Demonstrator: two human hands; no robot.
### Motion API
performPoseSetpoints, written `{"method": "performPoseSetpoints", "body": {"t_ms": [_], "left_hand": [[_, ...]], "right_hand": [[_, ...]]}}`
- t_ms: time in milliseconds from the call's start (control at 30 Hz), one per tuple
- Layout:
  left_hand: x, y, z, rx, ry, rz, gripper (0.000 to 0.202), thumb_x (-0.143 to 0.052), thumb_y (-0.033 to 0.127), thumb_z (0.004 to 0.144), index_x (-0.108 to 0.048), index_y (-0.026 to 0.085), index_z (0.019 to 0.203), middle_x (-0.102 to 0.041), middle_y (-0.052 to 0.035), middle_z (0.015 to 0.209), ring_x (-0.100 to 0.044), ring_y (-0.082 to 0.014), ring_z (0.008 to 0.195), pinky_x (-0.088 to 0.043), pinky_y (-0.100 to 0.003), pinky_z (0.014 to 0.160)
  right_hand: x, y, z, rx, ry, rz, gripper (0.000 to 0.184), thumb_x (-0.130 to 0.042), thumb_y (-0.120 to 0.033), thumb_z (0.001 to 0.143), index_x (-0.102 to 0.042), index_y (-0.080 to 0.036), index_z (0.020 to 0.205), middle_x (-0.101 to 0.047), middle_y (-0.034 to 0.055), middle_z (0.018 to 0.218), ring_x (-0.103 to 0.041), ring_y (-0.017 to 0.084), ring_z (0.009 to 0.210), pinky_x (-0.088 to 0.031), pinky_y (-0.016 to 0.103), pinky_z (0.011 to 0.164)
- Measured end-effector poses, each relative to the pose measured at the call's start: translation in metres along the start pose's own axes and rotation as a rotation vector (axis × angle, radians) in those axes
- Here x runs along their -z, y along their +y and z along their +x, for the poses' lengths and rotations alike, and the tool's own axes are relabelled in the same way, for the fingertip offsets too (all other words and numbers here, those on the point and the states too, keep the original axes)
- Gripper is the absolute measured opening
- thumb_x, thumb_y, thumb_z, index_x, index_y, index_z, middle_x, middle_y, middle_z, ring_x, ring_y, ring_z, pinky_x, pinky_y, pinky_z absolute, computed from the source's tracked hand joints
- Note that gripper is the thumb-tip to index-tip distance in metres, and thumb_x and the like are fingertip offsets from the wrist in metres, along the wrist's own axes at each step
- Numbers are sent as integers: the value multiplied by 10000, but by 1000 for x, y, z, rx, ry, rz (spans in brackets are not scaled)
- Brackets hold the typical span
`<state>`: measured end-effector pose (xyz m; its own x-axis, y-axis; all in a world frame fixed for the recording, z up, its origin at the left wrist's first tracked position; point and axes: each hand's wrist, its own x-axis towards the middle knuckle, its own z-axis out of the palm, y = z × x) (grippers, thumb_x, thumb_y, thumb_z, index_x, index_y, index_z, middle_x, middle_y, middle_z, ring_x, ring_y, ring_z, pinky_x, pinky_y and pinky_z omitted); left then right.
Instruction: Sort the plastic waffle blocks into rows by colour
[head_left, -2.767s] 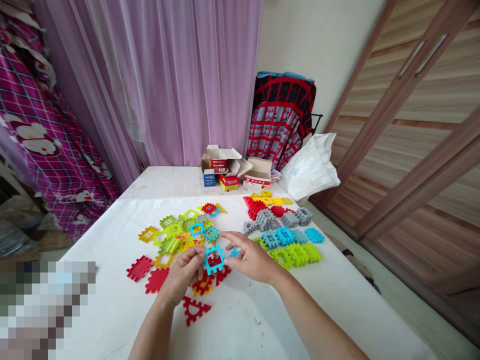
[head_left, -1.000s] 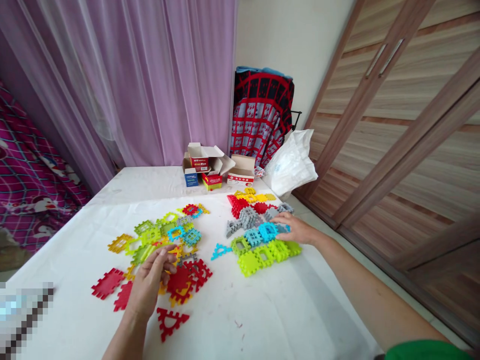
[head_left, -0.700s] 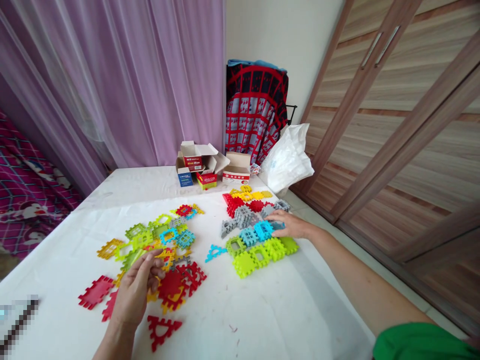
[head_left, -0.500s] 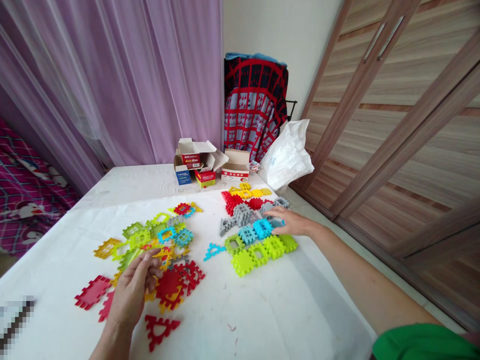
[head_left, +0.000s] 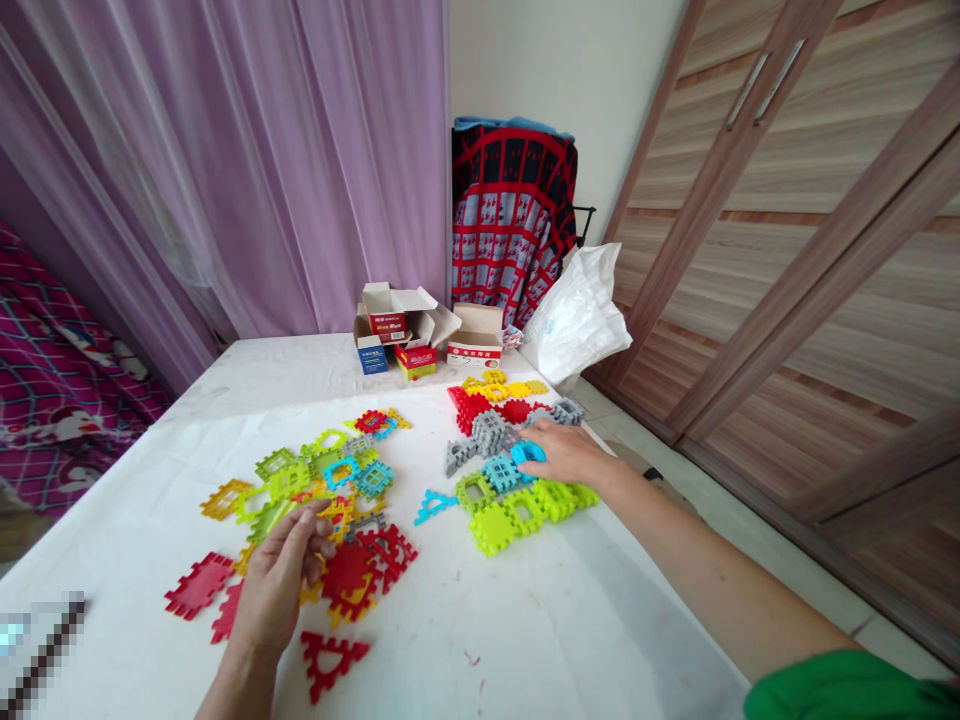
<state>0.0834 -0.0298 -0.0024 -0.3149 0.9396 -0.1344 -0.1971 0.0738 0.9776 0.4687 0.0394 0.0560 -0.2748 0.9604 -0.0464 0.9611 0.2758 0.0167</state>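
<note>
My left hand [head_left: 289, 570], fingers loosely curled and thumb laid against them, hovers at the near edge of a loose pile of plastic interlocking building pieces. No piece shows in it. Under and around it lie lime-green pieces [head_left: 289, 482], a red square piece [head_left: 349, 570] and yellow ones. My right hand [head_left: 564, 450] reaches over sorted rows, its thumb and fingers around a blue interlocking piece [head_left: 528, 456]. Another blue stack [head_left: 499, 473] sits just left of it. Grey pieces [head_left: 490, 432] lie beyond, and a lime-green row [head_left: 495, 528] nearer me.
Opened small cardboard boxes [head_left: 474, 340] stand at the table's far end, beside a white plastic bag [head_left: 577, 320]. Red [head_left: 472, 408] and yellow pieces [head_left: 517, 388] form the farther rows. A blue triangle [head_left: 435, 506] and a red triangle [head_left: 330, 662] lie apart on the white cloth [head_left: 585, 620].
My right hand has shifted slightly left over the blue pieces, covering the rightmost one. My left hand stays curled over the pile. The whole view has shifted a little.
</note>
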Motion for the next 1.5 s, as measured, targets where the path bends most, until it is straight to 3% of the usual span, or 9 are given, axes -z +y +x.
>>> {"method": "performPoseSetpoints", "body": {"t_ms": [467, 900, 1033, 1100, 1167, 1267, 1400, 1500], "left_hand": [[-1, 2, -3, -44, -11, 21, 559, -751, 599, 591, -697, 167, 942, -602, 8, 692, -527, -99, 516, -334, -181, 360], [-2, 4, -7, -68, 5, 3, 547, -722, 607, 622, -670, 158, 930, -586, 15, 690, -526, -89, 508, -322, -172, 365], [-1, 5, -6, -92, 62, -46, 505, -731, 566, 625, -667, 158, 916, -577, 21, 674, -531, -88, 510, -324, -171, 382], [0, 5, -4, -120, 139, -92, 466, -730, 530, 635, -661, 161, 912, -576, 25, 679, -535, -86, 516, -332, -170, 395], [1, 5, -2, -148, 220, -146, 431, -720, 502, 645, -653, 163, 904, -577, 26, 691, -534, -81, 516, -332, -169, 399], [0, 5, 0, -164, 288, -204, 395, -714, 468, 650, -643, 164, 892, -576, 30, 694, -527, -73, 509, -322, -163, 397], [0, 7, 0, -166, 330, -219, 387, -719, 457, 633, -640, 163, 872, -584, 30, 684, -530, -72, 501, -318, -166, 396], [2, 7, 1, -172, 357, -231, 387, -722, 461, 626, -638, 165, 860, -580, 32, 681, -529, -70, 500, -315, -167, 395]], "right_hand": [[1, -11, 4, 53, -49, 7, 514, -572, -337, 748, -589, -256, 1256, -585, 79, 1236, -583, 242, 1033, -438, 314, 858], [-17, -10, 6, 20, -46, -19, 468, -522, -357, 805, -568, -236, 1255, -612, 93, 1199, -612, 256, 1026, -447, 348, 858], [-8, -6, 2, -15, -23, -38, 508, -546, -382, 799, -553, -229, 1283, -606, 104, 1216, -614, 266, 1020, -451, 350, 826], [3, -12, 0, -33, 48, -45, 427, -543, -353, 807, -611, -231, 1210, -632, 98, 1167, -616, 259, 998, -448, 344, 819], [16, -30, 0, 4, 139, 0, 306, -517, -314, 834, -675, -240, 1085, -665, 72, 1096, -618, 230, 970, -439, 322, 826], [25, -80, 9, 152, 199, 141, 257, -470, -287, 880, -712, -255, 963, -690, 30, 1015, -615, 184, 962, -429, 278, 831], [12, -164, 37, 311, 121, 195, 253, -478, -275, 887, -725, -277, 941, -694, 15, 981, -618, 172, 958, -430, 260, 815], [-3, -213, 61, 352, 100, 169, 246, -477, -309, 897, -707, -283, 977, -681, 27, 995, -613, 176, 964, -443, 266, 801]]}}
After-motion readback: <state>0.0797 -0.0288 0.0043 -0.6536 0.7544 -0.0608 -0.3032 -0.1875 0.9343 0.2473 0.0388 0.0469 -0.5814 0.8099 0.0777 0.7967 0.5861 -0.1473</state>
